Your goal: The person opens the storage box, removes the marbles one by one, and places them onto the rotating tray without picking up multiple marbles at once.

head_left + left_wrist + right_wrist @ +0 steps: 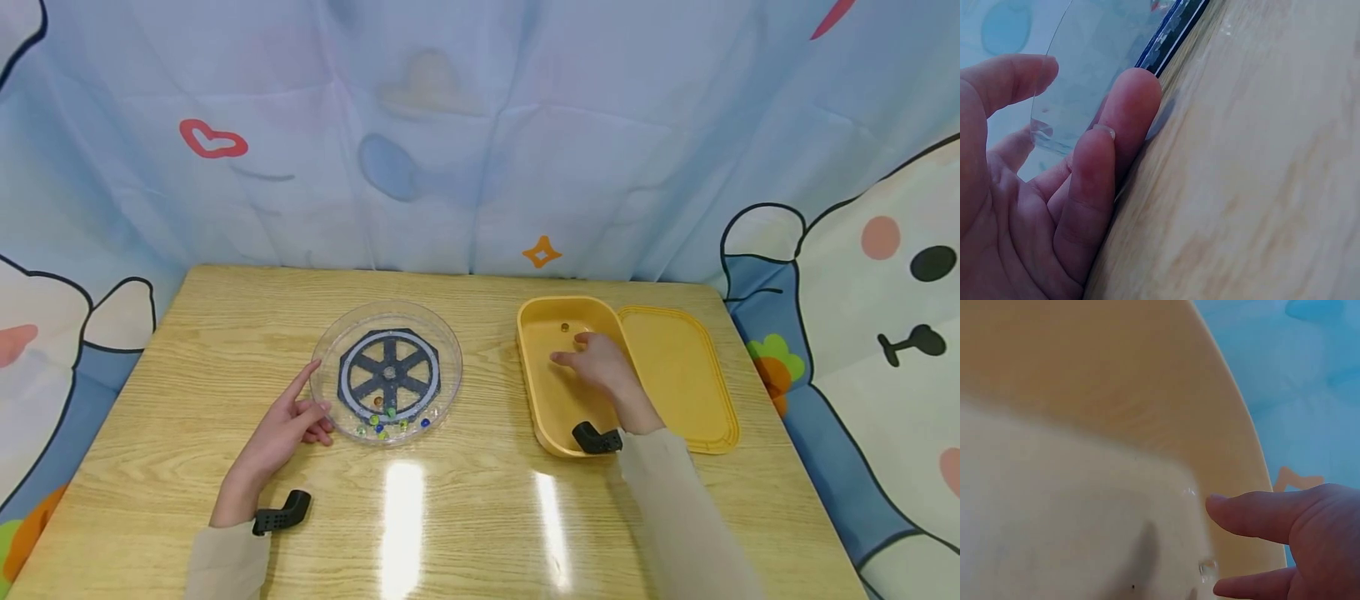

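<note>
A clear round dish [450,333] with a dark spoked wheel pattern [389,372] stands on the table. Several small green, blue and amber glass beads [382,434] lie near its front side. My left hand [279,433] rests against the dish's left edge, fingertips touching the clear wall [1079,69]. At right, my right hand [603,367] reaches into a yellow tub [528,383], thumb and finger spread apart, holding nothing. One amber bead [565,327] lies on the tub floor near the far end, just ahead of the fingers.
A yellow lid [678,375] lies flat against the tub's right side. The wooden table [480,500] ends at a light blue patterned curtain [480,192] behind. Black wrist-worn devices sit at both cuffs, the right one above the tub's near end.
</note>
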Action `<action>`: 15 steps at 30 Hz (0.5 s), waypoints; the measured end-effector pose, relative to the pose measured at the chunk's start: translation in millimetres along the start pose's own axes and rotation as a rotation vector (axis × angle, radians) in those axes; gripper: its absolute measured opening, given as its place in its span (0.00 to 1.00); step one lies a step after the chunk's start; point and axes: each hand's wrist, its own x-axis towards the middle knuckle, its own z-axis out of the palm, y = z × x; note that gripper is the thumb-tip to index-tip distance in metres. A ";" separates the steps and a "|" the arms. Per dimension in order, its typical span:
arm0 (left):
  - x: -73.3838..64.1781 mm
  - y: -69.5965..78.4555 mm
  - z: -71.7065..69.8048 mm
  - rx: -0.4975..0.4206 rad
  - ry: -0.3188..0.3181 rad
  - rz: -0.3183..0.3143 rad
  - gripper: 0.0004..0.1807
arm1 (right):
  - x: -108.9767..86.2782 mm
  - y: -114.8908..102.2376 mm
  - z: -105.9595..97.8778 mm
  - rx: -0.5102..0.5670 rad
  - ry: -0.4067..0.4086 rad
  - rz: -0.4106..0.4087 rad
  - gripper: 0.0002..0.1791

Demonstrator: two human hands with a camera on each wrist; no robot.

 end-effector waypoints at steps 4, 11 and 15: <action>0.5 -0.2 -0.2 -0.001 0.004 0.000 0.38 | 7.0 -0.1 0.8 0.018 0.009 -0.022 0.40; 1.0 -0.6 -0.4 0.000 0.003 0.001 0.38 | 26.6 -6.1 10.6 -0.037 0.048 -0.097 0.35; 1.0 -0.5 0.0 0.003 0.004 -0.001 0.38 | 33.4 -11.5 19.2 -0.063 0.060 -0.137 0.31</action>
